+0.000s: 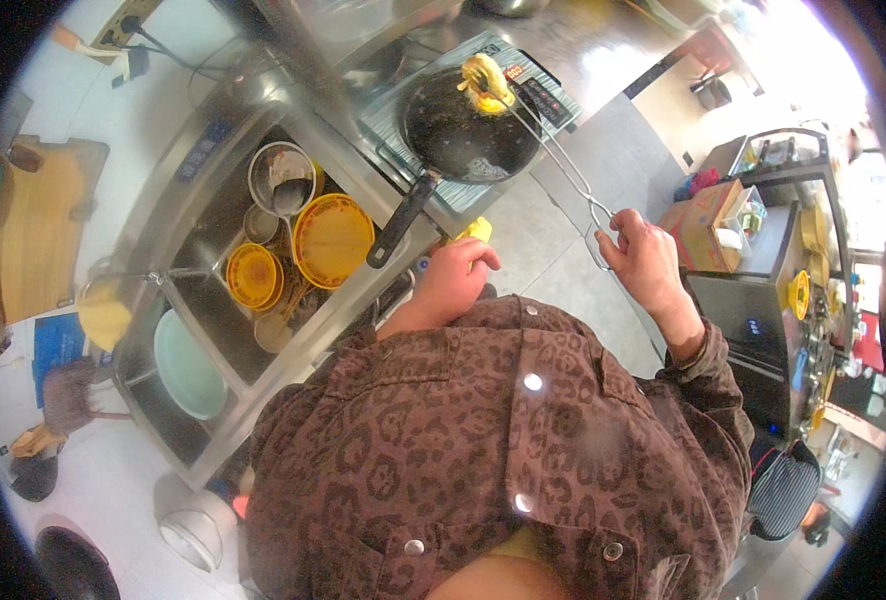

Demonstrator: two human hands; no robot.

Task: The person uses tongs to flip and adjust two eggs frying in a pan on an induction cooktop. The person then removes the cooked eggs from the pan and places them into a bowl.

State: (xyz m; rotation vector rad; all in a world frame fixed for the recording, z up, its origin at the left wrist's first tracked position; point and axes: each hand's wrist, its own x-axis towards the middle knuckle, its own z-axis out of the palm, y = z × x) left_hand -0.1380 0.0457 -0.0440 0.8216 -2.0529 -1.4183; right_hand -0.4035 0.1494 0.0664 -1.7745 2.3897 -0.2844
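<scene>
My right hand (642, 259) is closed on the looped handles of long metal tongs (563, 161). Their far end grips a yellow, folded piece of food (486, 81) above the far rim of a black wok (469, 131). The wok rests on an induction cooker (552, 105) with a lit display, its black handle pointing towards the sink's edge. Near the wok handle, my left hand (454, 277) has curled fingers against a yellow item (475, 231), perhaps a cloth; the hand largely hides it.
Left of me, a steel sink (237, 379) holds yellow plates (333, 240), a strainer or pot (282, 176) with a ladle, and a pale green basin (190, 364). A cardboard box (702, 229) stands on a counter at the right. A white bucket (197, 529) is on the floor, lower left.
</scene>
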